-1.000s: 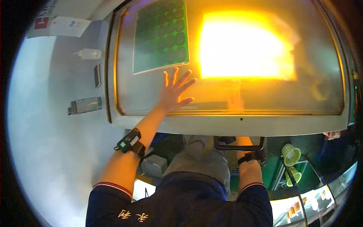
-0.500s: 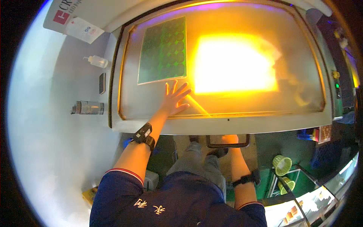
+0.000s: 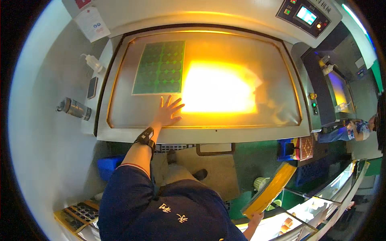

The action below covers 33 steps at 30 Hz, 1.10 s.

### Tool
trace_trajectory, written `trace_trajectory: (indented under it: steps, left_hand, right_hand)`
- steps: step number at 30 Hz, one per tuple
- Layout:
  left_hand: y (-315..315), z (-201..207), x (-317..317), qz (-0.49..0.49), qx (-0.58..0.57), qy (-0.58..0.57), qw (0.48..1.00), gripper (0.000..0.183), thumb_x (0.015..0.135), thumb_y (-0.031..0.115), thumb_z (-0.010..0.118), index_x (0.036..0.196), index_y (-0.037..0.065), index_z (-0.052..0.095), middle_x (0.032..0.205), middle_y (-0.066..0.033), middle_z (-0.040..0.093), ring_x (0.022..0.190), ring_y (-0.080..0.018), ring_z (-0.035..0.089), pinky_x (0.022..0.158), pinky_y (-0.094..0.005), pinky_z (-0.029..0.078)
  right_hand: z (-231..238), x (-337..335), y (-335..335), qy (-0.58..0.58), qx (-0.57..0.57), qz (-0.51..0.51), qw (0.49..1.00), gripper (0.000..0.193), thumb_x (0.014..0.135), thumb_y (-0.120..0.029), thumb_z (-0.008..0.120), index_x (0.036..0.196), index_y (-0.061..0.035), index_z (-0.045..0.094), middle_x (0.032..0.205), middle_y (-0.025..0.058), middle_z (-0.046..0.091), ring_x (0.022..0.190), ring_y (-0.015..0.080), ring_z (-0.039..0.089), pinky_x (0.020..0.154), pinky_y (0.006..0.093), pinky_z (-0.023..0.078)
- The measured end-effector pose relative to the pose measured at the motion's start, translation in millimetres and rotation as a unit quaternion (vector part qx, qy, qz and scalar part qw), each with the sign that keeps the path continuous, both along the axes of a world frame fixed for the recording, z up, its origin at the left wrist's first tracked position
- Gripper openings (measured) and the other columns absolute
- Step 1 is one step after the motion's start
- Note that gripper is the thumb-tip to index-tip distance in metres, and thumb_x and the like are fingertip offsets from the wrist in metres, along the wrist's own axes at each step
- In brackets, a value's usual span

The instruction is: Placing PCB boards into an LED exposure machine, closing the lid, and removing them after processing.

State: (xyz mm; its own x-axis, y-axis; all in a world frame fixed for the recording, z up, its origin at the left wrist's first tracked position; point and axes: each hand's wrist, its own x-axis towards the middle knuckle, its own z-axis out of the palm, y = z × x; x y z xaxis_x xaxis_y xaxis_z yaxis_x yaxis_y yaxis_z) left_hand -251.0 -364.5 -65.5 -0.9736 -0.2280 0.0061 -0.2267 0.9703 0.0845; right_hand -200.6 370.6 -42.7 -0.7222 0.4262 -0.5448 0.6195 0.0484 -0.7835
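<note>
My left hand (image 3: 167, 113), fingers spread, is at the near part of the machine's framed, film-like top (image 3: 120, 106); whether it presses down I cannot tell. Just beyond its fingertips lies a green sheet (image 3: 159, 68) patterned with rows of dark rounds. Bright yellow light (image 3: 220, 86) glares to the right of the sheet and hides whatever is under it. Low on the right, my right hand (image 3: 254, 220) grips the near end of a long, thin orange-yellow panel (image 3: 273, 188), held tilted away from my body. Part of that hand is hidden behind the panel.
A black handle (image 3: 215, 149) hangs below the machine's front edge. On the left ledge are a squeeze bottle (image 3: 94, 63), a phone (image 3: 92, 87) and a dark cylinder (image 3: 74, 108). A lit rack (image 3: 309, 215) stands lower right, near a pale basket (image 3: 261, 183). Another person (image 3: 356, 130) is far right.
My right hand has left the handle at the front edge and now holds the orange-yellow panel at the lower right. My left hand stays spread near the green sheet. The view has shifted.
</note>
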Motion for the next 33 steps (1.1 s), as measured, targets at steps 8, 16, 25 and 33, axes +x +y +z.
trace_trajectory:
  steps: [8,16,25,33]
  left_hand:
    - [24.1,25.7,5.2,0.034,0.375,0.026,0.926,0.09,0.083,0.059,0.066,0.157,0.028,0.024,0.165,-0.0045,0.017,0.15,-0.0393,0.013,0.115,-0.0699,0.01]
    - [25.9,97.3,142.5,0.045,0.119,-0.192,0.973,0.083,0.083,0.033,0.072,0.153,0.018,0.031,0.159,-0.0073,0.033,0.136,-0.0422,0.042,0.109,-0.0603,0.035]
    - [-132.3,63.9,116.8,0.102,-0.069,-0.097,0.988,0.072,0.083,0.015,0.065,0.149,0.025,0.041,0.138,-0.0053,0.059,0.133,-0.0383,0.046,0.105,-0.0618,0.035]
    - [-365.1,83.7,-94.5,0.149,0.119,-0.153,0.97,0.07,0.086,-0.003,0.054,0.145,0.034,0.046,0.128,-0.0107,0.064,0.113,-0.033,0.063,0.094,-0.0475,0.053]
  right_hand:
    - [102.2,-172.8,-146.1,0.107,0.252,0.549,0.79,0.045,0.082,-0.008,0.058,0.128,-0.0061,0.058,0.122,0.0187,0.064,0.106,0.0385,0.063,0.085,0.0414,0.051]
    - [102.8,-162.2,-440.3,0.371,0.294,0.79,0.39,0.064,0.075,-0.001,0.064,0.136,-0.021,0.056,0.14,0.0009,0.058,0.127,0.0314,0.056,0.107,0.0444,0.044]
    - [29.1,-185.8,-627.2,0.547,0.365,0.678,0.328,0.053,0.083,-0.006,0.059,0.135,-0.0096,0.054,0.129,0.0102,0.063,0.117,0.0295,0.06,0.102,0.0458,0.045]
    - [26.8,-386.1,-866.4,0.338,0.318,0.765,0.447,0.057,0.076,-0.009,0.064,0.131,-0.0249,0.057,0.11,0.0105,0.068,0.103,0.0348,0.064,0.088,0.0485,0.052]
